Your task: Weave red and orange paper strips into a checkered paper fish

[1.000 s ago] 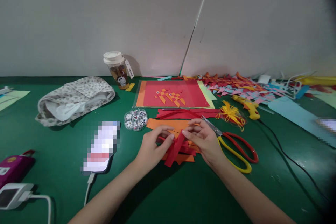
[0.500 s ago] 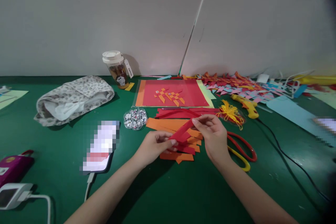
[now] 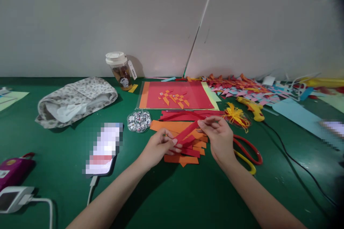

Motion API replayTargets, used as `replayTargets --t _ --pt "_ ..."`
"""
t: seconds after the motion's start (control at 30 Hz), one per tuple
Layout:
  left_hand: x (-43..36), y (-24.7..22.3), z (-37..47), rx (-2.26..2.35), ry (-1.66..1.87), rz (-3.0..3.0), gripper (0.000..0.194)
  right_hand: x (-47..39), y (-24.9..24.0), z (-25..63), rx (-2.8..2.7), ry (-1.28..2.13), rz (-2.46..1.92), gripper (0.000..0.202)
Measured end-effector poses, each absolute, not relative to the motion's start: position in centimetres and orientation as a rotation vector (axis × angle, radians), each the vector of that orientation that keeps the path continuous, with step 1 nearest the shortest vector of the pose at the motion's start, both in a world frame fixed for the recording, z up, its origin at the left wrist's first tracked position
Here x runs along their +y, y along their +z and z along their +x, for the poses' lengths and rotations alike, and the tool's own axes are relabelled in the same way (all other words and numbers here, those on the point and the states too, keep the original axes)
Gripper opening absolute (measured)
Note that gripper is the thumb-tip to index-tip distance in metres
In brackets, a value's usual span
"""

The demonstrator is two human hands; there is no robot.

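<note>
One red paper strip [image 3: 187, 132], pinched at both ends: my left hand [image 3: 162, 147] has lower end, right hand [image 3: 219, 136] upper, presumably for straightness. Strip slants above pile of orange and red strips [image 3: 185, 159]; scissors [image 3: 247, 143] beside right wrist, probably for easy reach. Strip looks narrow, plain, smooth; any crease unclear.

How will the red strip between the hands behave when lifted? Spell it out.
The red strip is probably light, being thin and narrow. It spans fairly straight from left hand to right hand, so it may be moderately stiff, though two-handed support could hide floppiness.
</note>
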State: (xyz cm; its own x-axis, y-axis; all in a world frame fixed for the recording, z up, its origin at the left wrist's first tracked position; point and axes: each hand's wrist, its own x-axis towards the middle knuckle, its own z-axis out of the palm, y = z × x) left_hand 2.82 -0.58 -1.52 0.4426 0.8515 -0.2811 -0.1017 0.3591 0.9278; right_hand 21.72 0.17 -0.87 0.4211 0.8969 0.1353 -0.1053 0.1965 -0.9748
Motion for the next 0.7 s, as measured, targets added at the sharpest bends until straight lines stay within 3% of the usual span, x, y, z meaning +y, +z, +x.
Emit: replayTargets --t 0.33,0.7 --pt "-0.7 -1.1 2.6 1.058 0.795 1.409 0.031 -0.7 -1.1 20.8 -1.188 0.968 -1.166 0.029" --pt "-1.0 -1.4 3.1 0.995 0.822 1.215 0.016 -1.7 -1.2 20.0 -1.301 0.955 -1.187 0.025"
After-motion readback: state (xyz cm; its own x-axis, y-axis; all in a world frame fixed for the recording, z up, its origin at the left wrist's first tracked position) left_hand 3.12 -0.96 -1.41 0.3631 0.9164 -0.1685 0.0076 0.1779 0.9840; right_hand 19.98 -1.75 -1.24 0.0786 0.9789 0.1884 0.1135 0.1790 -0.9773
